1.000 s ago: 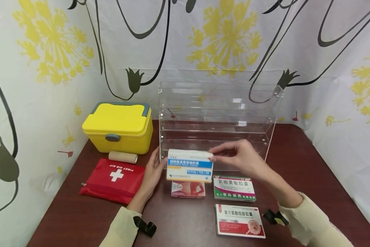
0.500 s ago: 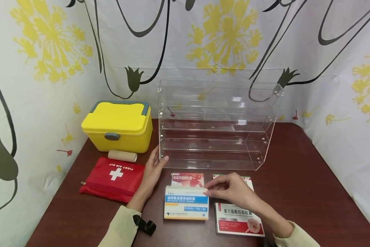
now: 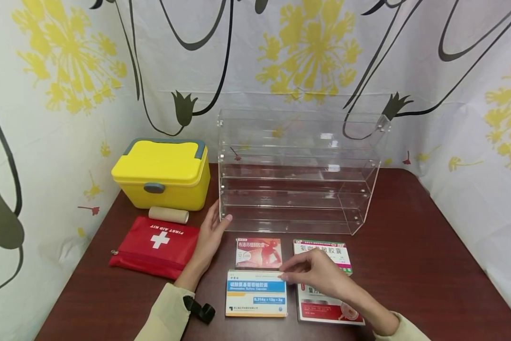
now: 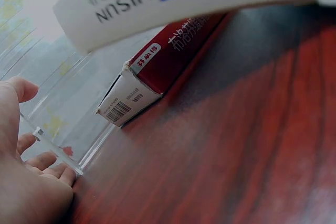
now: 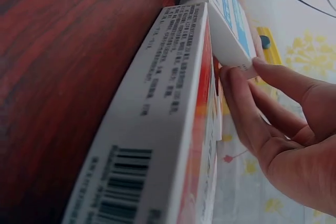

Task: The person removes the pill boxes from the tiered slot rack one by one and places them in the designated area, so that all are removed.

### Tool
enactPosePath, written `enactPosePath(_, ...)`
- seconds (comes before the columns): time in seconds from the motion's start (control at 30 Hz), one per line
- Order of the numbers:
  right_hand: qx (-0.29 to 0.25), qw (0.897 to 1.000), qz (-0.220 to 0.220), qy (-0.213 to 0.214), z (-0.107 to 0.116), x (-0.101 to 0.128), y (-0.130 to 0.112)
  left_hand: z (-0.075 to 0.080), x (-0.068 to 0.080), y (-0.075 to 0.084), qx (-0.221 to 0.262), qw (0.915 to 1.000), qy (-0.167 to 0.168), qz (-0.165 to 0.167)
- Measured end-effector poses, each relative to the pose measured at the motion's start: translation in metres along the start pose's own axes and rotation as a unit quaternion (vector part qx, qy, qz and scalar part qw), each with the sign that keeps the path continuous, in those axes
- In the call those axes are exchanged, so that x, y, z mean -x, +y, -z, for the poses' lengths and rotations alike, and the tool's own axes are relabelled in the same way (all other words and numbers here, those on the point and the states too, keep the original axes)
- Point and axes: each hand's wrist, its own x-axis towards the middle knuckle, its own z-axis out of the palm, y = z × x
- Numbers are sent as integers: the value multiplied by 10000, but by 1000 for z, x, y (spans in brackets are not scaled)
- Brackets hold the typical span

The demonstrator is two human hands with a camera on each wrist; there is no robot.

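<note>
My right hand pinches the upper right corner of a white, blue and orange medicine box between thumb and fingers. The box lies close over the table, in front of a pink-red medicine box. In the right wrist view the thumb and fingertips meet at the corner of the blue-white box. My left hand holds the lower left side panel of a clear acrylic tiered rack, thumb on one face and fingers on the other. That grip shows too in the left wrist view, at the panel edge.
A green-white medicine box and a red-white one lie at the right, partly under my right hand. Left of the rack are a yellow lidded case, a tan roll and a red first aid pouch.
My right hand has brought the blue-white box down and toward me, from in front of the rack to the near side of the pink-red box. The left hand has stayed on the rack.
</note>
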Motion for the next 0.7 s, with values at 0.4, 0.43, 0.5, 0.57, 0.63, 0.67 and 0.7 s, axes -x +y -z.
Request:
enactPosePath(0.4, 423, 9989, 76, -186, -3, -7, -8, 0, -1, -3, -48, 9999, -30, -147)
enactPosePath(0.43, 480, 9986, 105, -173, -4, -7, -9, 1, -2, -8, -55, 9998, -15, -174)
enactPosePath(0.5, 588, 9980, 156, -150, -5, -8, -8, 1, -3, -13, -40, 9997, 33, -227)
enactPosePath(0.57, 692, 9974, 174, -111, -6, -9, -9, 1, -3, -14, -46, 9996, 59, -259)
enactPosePath(0.63, 770, 9969, 156, -82, -7, -9, -9, 1, -3, -14, -21, 9996, 61, -289)
enactPosePath(0.67, 807, 9966, 128, -68, -8, -10, -9, 1, -3, -15, -13, 9995, 64, -302)
enactPosePath(0.7, 842, 9964, 113, -52, -9, -10, -9, 1, -3, -15, -5, 9995, 55, -309)
